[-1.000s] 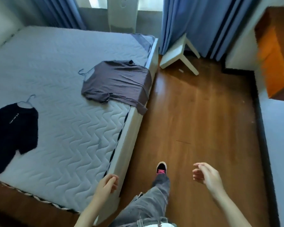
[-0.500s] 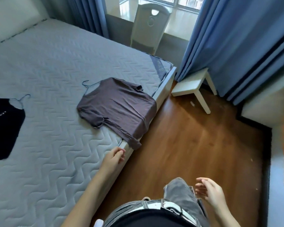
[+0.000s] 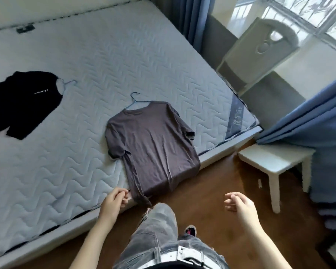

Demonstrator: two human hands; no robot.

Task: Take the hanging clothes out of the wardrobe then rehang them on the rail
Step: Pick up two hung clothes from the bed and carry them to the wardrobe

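A grey T-shirt (image 3: 151, 144) on a blue wire hanger (image 3: 135, 98) lies flat on the quilted mattress (image 3: 105, 55), its hem drooping over the near edge. Further left lies a black garment (image 3: 21, 101) on its own wire hanger (image 3: 66, 83). My left hand (image 3: 113, 200) hovers at the mattress edge right beside the grey shirt's hem, fingers loosely curled and holding nothing. My right hand (image 3: 239, 205) hangs over the wooden floor, also loosely curled with nothing in it. No wardrobe or rail is in view.
A white stool (image 3: 275, 162) stands on the wooden floor (image 3: 211, 181) to the right, under a blue curtain (image 3: 318, 123). A white chair (image 3: 260, 53) sits by the window past the bed's end. My grey-trousered leg (image 3: 157, 226) steps forward.
I have walked along the bed and turned left, so the grey shirt is now straight ahead. My left hand has come level with its hem. Both garments lie as before.
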